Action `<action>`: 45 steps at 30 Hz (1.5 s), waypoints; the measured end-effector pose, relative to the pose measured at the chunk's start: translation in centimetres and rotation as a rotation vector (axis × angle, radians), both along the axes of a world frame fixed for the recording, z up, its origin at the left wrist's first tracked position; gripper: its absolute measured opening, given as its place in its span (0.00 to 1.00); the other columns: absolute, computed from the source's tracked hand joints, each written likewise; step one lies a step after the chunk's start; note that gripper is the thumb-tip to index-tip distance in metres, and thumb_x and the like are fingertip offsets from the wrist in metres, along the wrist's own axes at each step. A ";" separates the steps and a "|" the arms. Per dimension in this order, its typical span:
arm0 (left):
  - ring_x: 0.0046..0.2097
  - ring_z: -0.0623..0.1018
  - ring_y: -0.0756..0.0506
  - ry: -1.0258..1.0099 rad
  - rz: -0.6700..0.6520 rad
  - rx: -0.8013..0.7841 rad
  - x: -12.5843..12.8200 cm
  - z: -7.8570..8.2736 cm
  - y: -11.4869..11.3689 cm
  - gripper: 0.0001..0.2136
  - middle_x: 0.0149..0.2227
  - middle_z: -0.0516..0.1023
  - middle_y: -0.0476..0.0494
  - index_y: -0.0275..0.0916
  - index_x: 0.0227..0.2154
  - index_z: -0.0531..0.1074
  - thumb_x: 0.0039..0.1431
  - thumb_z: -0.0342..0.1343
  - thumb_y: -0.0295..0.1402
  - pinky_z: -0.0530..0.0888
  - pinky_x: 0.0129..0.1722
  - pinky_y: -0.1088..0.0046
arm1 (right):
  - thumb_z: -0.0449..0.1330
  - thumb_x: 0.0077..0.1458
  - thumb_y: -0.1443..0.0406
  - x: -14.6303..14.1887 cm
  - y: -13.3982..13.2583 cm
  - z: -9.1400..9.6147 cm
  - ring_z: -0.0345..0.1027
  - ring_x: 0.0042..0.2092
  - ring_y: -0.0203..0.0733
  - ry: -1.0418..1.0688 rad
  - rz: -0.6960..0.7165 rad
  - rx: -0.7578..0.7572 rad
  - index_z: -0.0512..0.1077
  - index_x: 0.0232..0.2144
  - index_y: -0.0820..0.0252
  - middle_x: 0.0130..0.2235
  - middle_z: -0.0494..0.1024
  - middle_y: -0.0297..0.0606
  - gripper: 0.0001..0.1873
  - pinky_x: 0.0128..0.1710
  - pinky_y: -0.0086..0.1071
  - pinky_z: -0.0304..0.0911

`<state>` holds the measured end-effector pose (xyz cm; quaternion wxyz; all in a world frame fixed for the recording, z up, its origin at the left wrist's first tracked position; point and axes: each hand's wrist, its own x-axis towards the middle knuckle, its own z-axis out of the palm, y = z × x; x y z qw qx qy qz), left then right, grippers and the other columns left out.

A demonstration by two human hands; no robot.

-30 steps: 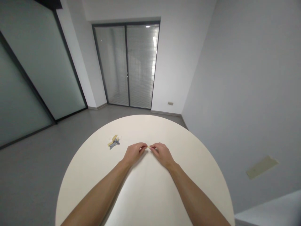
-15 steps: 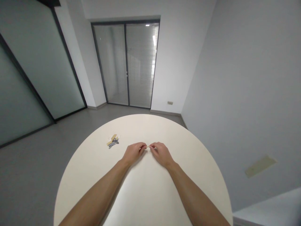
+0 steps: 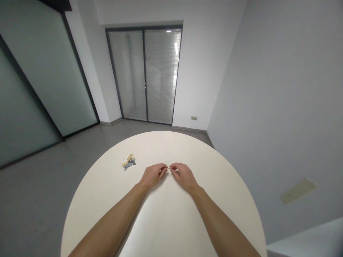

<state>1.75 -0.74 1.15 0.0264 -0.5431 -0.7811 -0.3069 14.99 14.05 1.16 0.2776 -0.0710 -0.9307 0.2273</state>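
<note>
Cream-white tabletop (image 3: 166,221), round, its curved rim visible at the far side and along both flanks, the near part cut off by the lower border. Left hand (image 3: 153,175) and right hand (image 3: 183,175) meet near the middle of its width, thumbs and fingers pinched around opposite ends of a slim, pale piece (image 3: 169,168). Only a short middle length of the piece shows in the narrow gap between the fingertips; whether it touches the surface cannot be told. Beyond the hands, a broad band of surface reaches to the far rim; a wider expanse extends from the right hand to the right rim. On the left, a small pile of yellow and grey scraps (image 3: 129,162) lies well apart from the left hand, nearer the far-left rim. Both forearms slant inward from the lower border, a wedge of surface between them. Grey floor (image 3: 34,200) borders the table at left; a pale wall (image 3: 281,89) rises beyond the right rim.
</note>
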 end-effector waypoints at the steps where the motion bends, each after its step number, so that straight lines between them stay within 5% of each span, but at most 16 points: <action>1: 0.37 0.79 0.47 0.003 -0.002 0.000 0.0 0.0 0.0 0.12 0.39 0.82 0.48 0.46 0.41 0.76 0.66 0.47 0.37 0.70 0.38 0.74 | 0.57 0.62 0.66 0.0 0.0 0.0 0.72 0.43 0.42 -0.004 0.000 0.003 0.73 0.40 0.55 0.40 0.80 0.36 0.06 0.46 0.36 0.62; 25: 0.42 0.79 0.47 -0.011 -0.009 0.027 -0.3 -0.5 0.0 0.10 0.41 0.82 0.49 0.45 0.42 0.76 0.64 0.50 0.35 0.72 0.41 0.74 | 0.53 0.66 0.57 -0.1 0.1 -0.3 0.72 0.42 0.43 -0.021 -0.023 0.033 0.76 0.39 0.55 0.39 0.81 0.38 0.13 0.45 0.36 0.61; 45: 0.39 0.79 0.49 -0.034 -0.064 0.087 -0.8 -1.2 0.1 0.08 0.40 0.80 0.52 0.45 0.41 0.74 0.63 0.51 0.31 0.73 0.39 0.76 | 0.58 0.61 0.66 -0.1 0.0 -0.4 0.71 0.43 0.40 0.030 0.031 -0.033 0.74 0.41 0.55 0.40 0.79 0.35 0.06 0.46 0.35 0.61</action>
